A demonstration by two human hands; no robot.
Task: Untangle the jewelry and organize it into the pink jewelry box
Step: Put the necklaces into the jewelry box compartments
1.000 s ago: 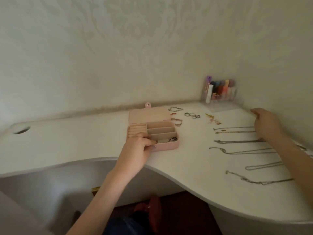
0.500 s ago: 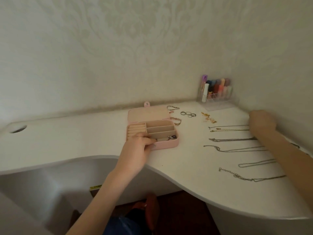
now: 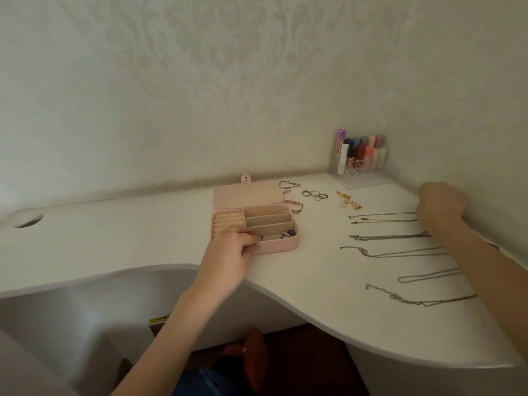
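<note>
Comparing this with a second ago, not much has actually moved, which kind of tells the story. The left hand (image 3: 231,250) is still parked at the front left corner of the pink jewelry box (image 3: 254,224), fingers curled over the near rim and reaching into the front compartment. Can't tell if it's pinching a piece or just steadying the box. The one thing already inside, a small silver piece with a purple stone (image 3: 288,233), sits at about 3 o'clock from those fingers in that same compartment, and it hasn't budged.

The right hand (image 3: 440,205) is the bit that changed: it has slid slightly toward the box along the far ends of the top two chains (image 3: 383,218). It's seen from the back with fingers bent down, so whether it has actually gripped a chain is anyone's guess.

Box sits open mid-desk (image 3: 114,235), lid flat at 12 o'clock. Rings (image 3: 314,194) and gold bits (image 3: 350,200) lie at roughly 2 o'clock from it, bracelets (image 3: 294,206) right against its right edge, and the chains are laid out in separate rows at 3 to 4 o'clock.

My read: the untangling looks basically done, and filling the box has barely started. A necklace is probably next.
</note>
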